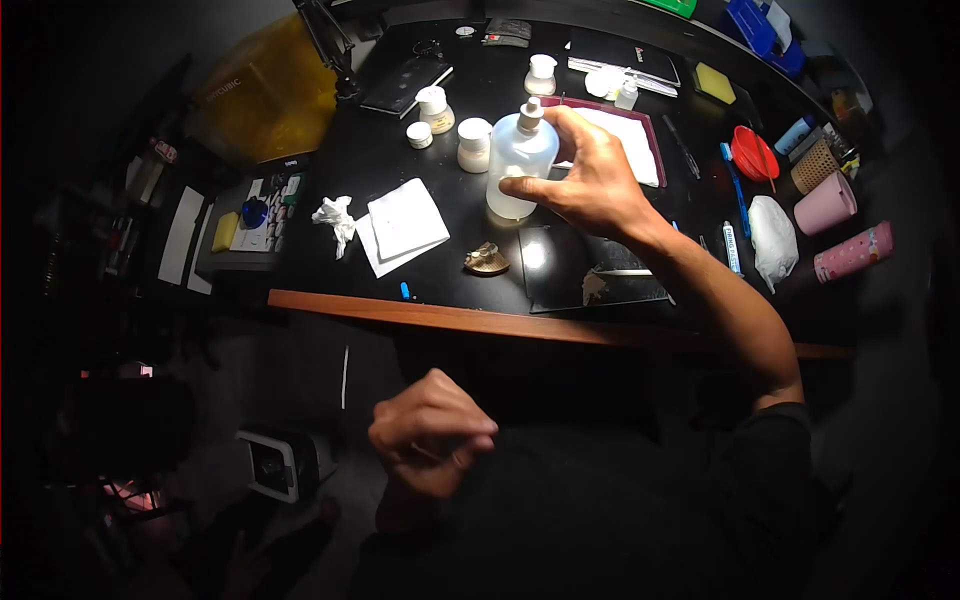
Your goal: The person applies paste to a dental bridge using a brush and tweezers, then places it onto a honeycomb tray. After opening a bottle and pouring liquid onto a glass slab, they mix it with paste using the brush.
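Observation:
My right hand [600,175] is wrapped round a translucent plastic bottle [522,155] with a narrow whitish cap, thumb across its near side. The bottle is upright over the black desk. In front of my body, below the desk edge, my left hand [432,432] is closed, thumb and fingertips drawn together; I cannot tell whether anything is between them. Close to the bottle stand a white-lidded jar [474,145] and a small brownish-gold shell-like piece [486,259]. A folded white paper towel [402,226] lies to the left, beside a crumpled tissue [336,222].
More white-lidded jars [434,108] stand behind. A dark red tray [657,150] with white paper lies past my right hand. At right are a red bowl [752,155], a blue toothbrush [735,185], a tube [732,247] and a pink cup [826,203]. The wooden desk edge [450,318] runs in front.

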`<act>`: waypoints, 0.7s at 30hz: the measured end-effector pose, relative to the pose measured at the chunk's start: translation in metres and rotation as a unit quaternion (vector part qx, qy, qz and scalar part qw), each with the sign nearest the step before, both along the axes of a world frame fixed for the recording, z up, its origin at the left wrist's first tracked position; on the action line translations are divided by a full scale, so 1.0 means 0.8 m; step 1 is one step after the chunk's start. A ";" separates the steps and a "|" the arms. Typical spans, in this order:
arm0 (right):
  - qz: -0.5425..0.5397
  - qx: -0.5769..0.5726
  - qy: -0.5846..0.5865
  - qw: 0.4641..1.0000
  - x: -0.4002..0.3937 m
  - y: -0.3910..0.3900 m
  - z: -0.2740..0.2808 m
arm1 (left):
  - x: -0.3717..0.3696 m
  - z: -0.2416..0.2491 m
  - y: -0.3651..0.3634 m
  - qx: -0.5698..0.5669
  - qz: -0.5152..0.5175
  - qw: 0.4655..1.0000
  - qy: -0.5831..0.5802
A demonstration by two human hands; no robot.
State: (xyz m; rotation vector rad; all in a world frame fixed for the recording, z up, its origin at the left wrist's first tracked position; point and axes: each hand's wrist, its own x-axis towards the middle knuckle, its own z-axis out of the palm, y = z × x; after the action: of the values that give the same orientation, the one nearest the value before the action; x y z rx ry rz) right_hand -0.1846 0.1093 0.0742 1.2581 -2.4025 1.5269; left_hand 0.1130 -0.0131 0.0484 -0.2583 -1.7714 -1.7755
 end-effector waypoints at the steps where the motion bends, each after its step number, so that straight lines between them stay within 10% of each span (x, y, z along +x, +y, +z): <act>1: -0.009 0.023 0.008 1.000 -0.004 -0.007 -0.004 | 0.005 0.009 0.002 0.011 -0.042 0.999 0.025; 8: -0.015 0.091 0.079 0.993 -0.005 0.007 -0.001 | -0.020 0.076 0.029 0.006 -0.345 0.897 0.275; 21: -0.031 0.209 0.111 0.971 0.070 0.193 -0.037 | -0.044 0.055 0.057 0.080 -0.251 0.947 0.185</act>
State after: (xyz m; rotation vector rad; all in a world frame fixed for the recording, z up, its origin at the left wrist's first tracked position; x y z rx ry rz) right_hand -0.1288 0.2640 0.0448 1.3135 -2.6591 0.8311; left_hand 0.0781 0.0329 0.0924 -0.9777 -1.3584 -2.0306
